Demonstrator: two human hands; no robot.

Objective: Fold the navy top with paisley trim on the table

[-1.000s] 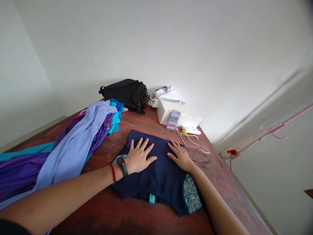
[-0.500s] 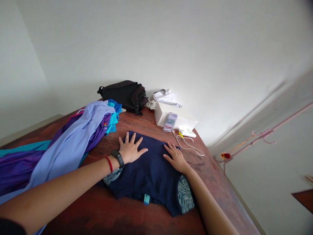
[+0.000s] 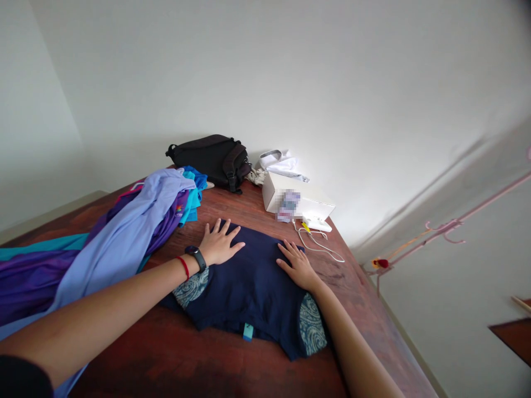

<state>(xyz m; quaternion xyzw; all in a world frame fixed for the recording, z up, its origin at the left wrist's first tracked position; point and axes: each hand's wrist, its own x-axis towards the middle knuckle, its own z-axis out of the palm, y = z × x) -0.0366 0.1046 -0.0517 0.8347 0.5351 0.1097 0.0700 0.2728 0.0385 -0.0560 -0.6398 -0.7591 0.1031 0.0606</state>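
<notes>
A navy shirt (image 3: 253,282) with paisley-patterned sleeves lies on the reddish-brown wooden table (image 3: 199,354), its collar and small teal label towards me. My left hand (image 3: 219,244) rests on the shirt's far left part, fingers spread, with a dark band and a red cord at the wrist. Flat near the far right corner of the shirt lies my right hand (image 3: 297,266), its fingers stretched out. Neither hand grips the cloth.
Left of the shirt is a heap of clothes (image 3: 120,237) in light blue, purple and teal. A black backpack (image 3: 207,160), a white box (image 3: 274,193) and a white cable (image 3: 321,249) lie at the back. A pink hook rack (image 3: 452,225) stands at right.
My left hand has shifted slightly left and up on the shirt, showing more of the left sleeve. My right hand has stayed nearly in place.
</notes>
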